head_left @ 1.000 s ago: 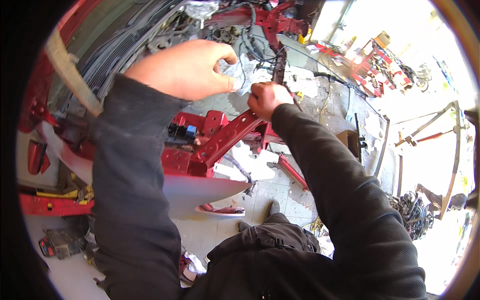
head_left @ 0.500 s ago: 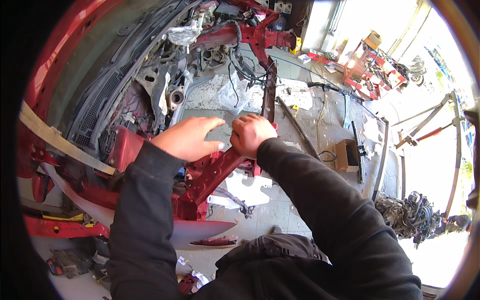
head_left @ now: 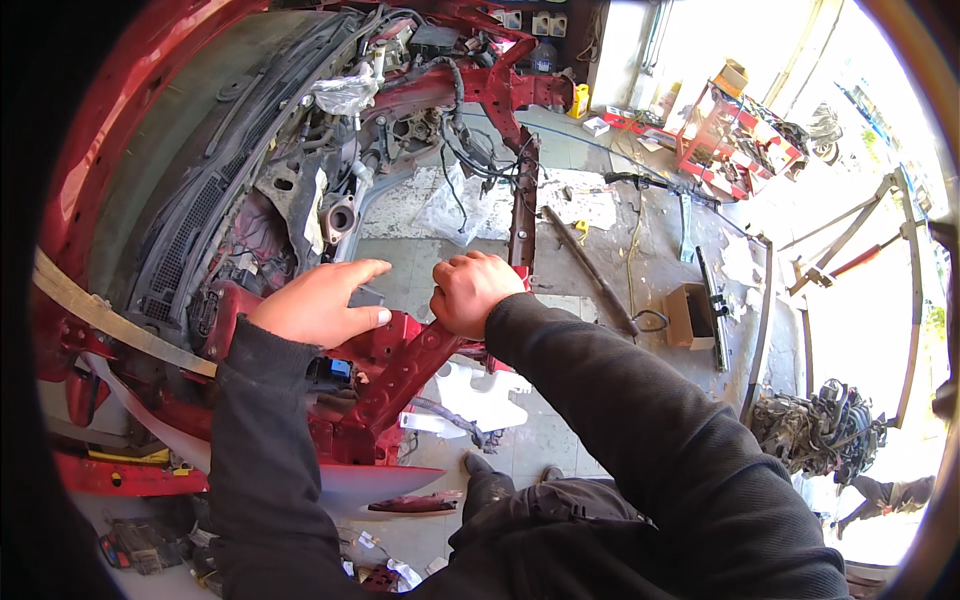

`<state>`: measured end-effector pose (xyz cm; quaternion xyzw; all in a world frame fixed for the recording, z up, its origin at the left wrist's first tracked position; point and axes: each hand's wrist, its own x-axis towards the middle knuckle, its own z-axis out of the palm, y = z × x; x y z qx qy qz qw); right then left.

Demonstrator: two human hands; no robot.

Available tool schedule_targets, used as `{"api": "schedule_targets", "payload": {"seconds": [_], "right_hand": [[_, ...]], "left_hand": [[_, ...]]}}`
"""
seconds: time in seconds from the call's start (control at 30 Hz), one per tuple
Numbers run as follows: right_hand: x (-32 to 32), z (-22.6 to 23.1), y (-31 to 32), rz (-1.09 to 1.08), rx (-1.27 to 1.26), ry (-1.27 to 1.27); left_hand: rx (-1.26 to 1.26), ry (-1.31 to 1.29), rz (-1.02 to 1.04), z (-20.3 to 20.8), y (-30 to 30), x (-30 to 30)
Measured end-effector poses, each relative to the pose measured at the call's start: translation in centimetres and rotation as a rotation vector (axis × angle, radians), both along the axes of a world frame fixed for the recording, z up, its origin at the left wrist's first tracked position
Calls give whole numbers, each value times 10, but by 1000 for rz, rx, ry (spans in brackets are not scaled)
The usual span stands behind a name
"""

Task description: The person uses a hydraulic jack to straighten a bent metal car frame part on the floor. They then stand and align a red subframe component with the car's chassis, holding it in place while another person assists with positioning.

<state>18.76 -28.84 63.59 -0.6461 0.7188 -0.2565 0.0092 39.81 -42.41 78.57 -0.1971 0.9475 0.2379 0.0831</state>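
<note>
My left hand [head_left: 322,306] is open, thumb and fingers apart with nothing between them, in front of the stripped engine bay. Just right of it my right hand [head_left: 475,293] is closed into a fist at the upper end of a red metal frame rail [head_left: 412,372]. What the fist holds, if anything, is hidden under the fingers. A dark red crossbar [head_left: 524,205] runs away from beside the right hand. Below the left hand, a blue connector [head_left: 340,369] sits near the rail's base. A round metal pipe flange [head_left: 341,219] shows in the bay beyond.
A grey metal bar [head_left: 590,270] and an open cardboard box [head_left: 691,316] lie on the floor to the right. Farther off stands a red tool cart [head_left: 725,145]. An engine [head_left: 818,430] is at the lower right, near another person's legs [head_left: 885,497]. Clear plastic sheeting [head_left: 455,208] lies beyond the hands.
The view has shifted, so car and hands appear farther left. My left hand stays open and my right stays closed at the rail. More of the other person's legs shows at lower right.
</note>
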Motion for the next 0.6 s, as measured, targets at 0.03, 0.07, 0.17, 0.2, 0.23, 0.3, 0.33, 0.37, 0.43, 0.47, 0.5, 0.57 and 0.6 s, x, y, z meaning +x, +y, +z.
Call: {"api": "schedule_targets", "payload": {"seconds": [0.03,0.07,0.17,0.2,0.23,0.3,0.33,0.37,0.43,0.47,0.5,0.57,0.6], "right_hand": [[-1,0,0,-1,14,3],[-1,1,0,0,9,10],[0,3,2,5,8,2],[0,5,2,-1,30,28],[0,6,2,-1,15,24],[0,7,0,0,39,27],[0,8,-1,-3,106,25],[-1,7,-2,-17,147,13],[-1,6,-4,-24,206,31],[-1,5,-4,-48,231,32],[-1,3,-3,-31,183,54],[-1,2,-3,-12,163,79],[0,2,-2,-13,164,79]], "left_hand": [[31,-26,35,-2,-3,2],[22,-30,27,-4,-6,3],[75,-58,56,-10,-12,3],[105,-33,30,-11,-15,-1],[95,-6,39,-13,-14,-5],[-15,21,7,-15,-15,-19],[-104,-30,-29,-17,-15,-25],[-59,16,-30,-18,-16,-31],[-33,59,13,-22,-15,-33],[-36,112,30,-25,-14,-33],[-167,62,1,-27,-12,-25],[-279,-104,47,-28,-15,-16],[-249,-65,45,-29,-15,-13]]}}
